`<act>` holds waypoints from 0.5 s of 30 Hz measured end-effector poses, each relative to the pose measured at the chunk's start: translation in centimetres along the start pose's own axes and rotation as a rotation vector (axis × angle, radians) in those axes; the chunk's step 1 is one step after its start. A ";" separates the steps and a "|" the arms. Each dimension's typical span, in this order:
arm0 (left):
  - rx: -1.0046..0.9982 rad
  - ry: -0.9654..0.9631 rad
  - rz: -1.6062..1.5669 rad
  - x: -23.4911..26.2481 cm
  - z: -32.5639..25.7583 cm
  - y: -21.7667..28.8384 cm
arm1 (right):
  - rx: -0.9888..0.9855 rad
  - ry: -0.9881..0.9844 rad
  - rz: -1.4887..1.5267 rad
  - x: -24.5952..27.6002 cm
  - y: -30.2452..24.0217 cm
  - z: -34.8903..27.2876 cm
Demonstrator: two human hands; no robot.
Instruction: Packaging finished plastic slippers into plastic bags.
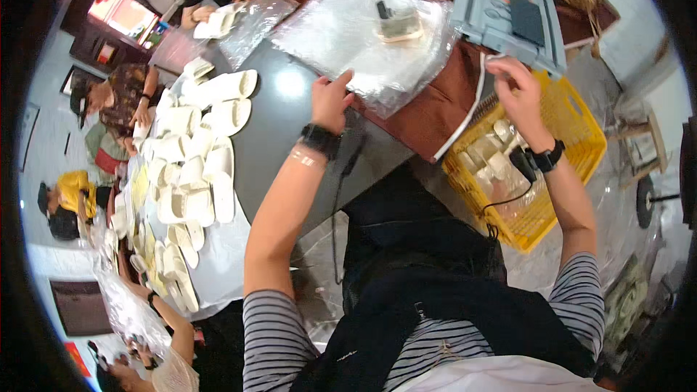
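My left hand is at the near left edge of a stack of clear plastic bags, with forefinger and thumb apart beside the film. Contact with the film is unclear. Over the far side of a yellow plastic crate, my right hand is raised with loosely bent fingers and nothing visible in it. Its fingertips are close to the top of a white strip along the brown cloth; I cannot tell whether they touch. Inside the crate are bagged cream slippers.
Many cream slippers cover the left of the grey table. A small block-like object rests on the bags. A grey-blue tray stands far right. Several people work around the table, one handling slippers. A wooden stool is at right.
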State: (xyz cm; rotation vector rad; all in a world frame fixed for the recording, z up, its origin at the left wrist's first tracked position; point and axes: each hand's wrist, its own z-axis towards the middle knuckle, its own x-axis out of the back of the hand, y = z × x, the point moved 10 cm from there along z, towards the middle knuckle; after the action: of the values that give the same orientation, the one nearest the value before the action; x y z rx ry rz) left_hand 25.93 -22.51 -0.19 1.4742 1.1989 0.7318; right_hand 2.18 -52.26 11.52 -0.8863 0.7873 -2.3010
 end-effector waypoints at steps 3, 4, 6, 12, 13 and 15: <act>-0.126 0.390 0.123 0.9 2.5 -0.7 | 0.203 -0.158 -0.106 -7.1 -4.9 5.6; -0.153 0.434 0.165 0.4 2.4 -0.8 | 0.219 -0.163 -0.112 -8.5 -4.5 7.0; -0.264 0.453 0.246 2.0 2.8 -0.6 | 0.371 -0.236 -0.332 -13.9 -4.9 8.8; -0.446 0.376 0.453 5.5 -0.8 1.3 | 0.211 -0.548 -0.676 -22.1 3.3 11.7; -0.503 0.373 0.603 7.2 -1.6 1.3 | 0.136 -0.620 -0.665 -23.2 4.4 11.7; -0.453 0.324 0.758 7.4 -4.0 1.8 | 0.062 -0.590 -0.718 -21.7 7.7 12.1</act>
State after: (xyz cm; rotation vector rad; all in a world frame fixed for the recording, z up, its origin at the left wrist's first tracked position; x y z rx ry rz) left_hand 25.14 -14.09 1.52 1.4339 0.5954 1.6850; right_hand 26.79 -47.01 4.94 -1.9312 0.1346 -2.3692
